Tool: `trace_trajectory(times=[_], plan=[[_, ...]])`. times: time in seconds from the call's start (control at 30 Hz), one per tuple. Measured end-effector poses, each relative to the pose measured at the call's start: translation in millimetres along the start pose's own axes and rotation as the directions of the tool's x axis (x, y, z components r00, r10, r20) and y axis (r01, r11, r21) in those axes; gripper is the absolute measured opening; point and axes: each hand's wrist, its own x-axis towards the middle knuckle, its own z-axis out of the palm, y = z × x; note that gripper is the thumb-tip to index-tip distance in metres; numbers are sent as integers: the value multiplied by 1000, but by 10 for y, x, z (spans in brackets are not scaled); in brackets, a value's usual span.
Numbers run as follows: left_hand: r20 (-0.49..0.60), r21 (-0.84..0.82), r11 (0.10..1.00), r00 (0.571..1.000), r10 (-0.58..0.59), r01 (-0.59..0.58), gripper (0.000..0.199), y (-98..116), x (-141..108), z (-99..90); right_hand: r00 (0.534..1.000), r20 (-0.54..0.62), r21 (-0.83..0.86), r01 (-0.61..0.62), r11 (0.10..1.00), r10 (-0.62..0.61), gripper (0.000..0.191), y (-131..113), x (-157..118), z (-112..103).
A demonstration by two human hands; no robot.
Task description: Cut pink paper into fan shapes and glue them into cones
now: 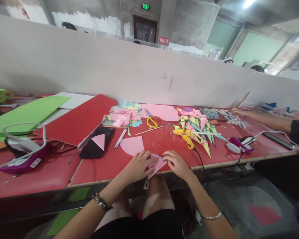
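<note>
Head view: hands [139, 166] hold pink paper [155, 168] at table edge [89, 182]; bare tabletop [97, 170] leftward.

At the front edge of the table [89, 172], a paper piece [156, 167] is between the left hand [139, 166] and the right hand [176, 163]. Behind it, leftward, come a sheet [134, 146], a marker [120, 138] and a slab [89, 151] with 1 cutout [99, 141] on top. Scissors [151, 122] lie farther back, a scrap pile [123, 117] to their left, paper cones [203, 122] to their right. A glue gun [188, 139] sits at the cones' front left. A partition [114, 73] stands behind.
</note>
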Motion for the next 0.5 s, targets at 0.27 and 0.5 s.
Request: trace_trajectory(times=[0.27,0.5], plan=[[-77,50,989,988,-136,140,31,-73,82,81,825,-478,-95,-389,916,300,20,428,-246,-337],[-99,-86,994,992,-82,73,29,-199,147,160,779,-493,-185,-529,828,388,36,766,-70,-471]])
